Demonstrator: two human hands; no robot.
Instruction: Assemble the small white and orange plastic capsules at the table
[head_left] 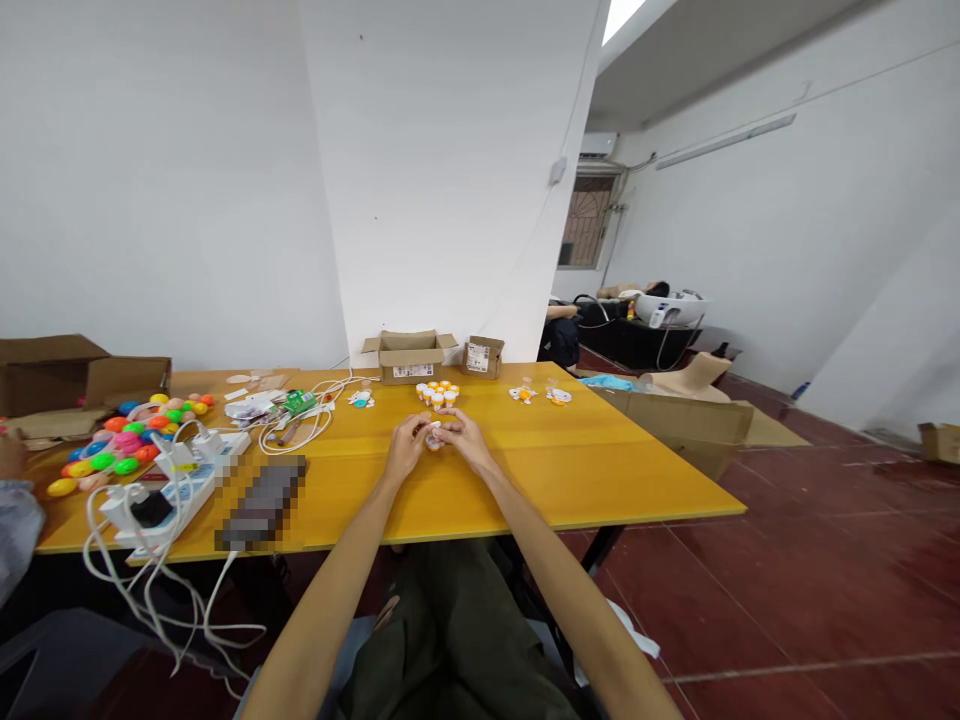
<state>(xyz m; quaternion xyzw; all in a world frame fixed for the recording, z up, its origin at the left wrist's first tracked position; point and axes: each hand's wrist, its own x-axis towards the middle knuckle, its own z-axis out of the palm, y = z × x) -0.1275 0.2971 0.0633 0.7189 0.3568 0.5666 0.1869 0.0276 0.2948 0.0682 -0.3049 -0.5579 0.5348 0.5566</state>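
Note:
Above the middle of the yellow table (600,470), my left hand (406,446) and my right hand (466,441) meet. The fingers of both are closed on a small whitish, partly clear round piece (433,438) with a touch of orange; its exact kind is too small to tell. Just beyond my fingertips stands a tight group of small white-and-orange round containers (438,394). Farther right lie two little piles of orange, white and clear parts, the nearer pile (522,395) and the outer pile (558,397). To the left is a small teal-and-white pile (361,399).
At the back stand an open cardboard box (411,358) and a smaller box (482,357). Leftward are colourful plastic eggs (126,440), a power strip (196,490) with trailing cables and a pixelated dark device (262,502). Another person's sleeve (19,525) shows at the left edge.

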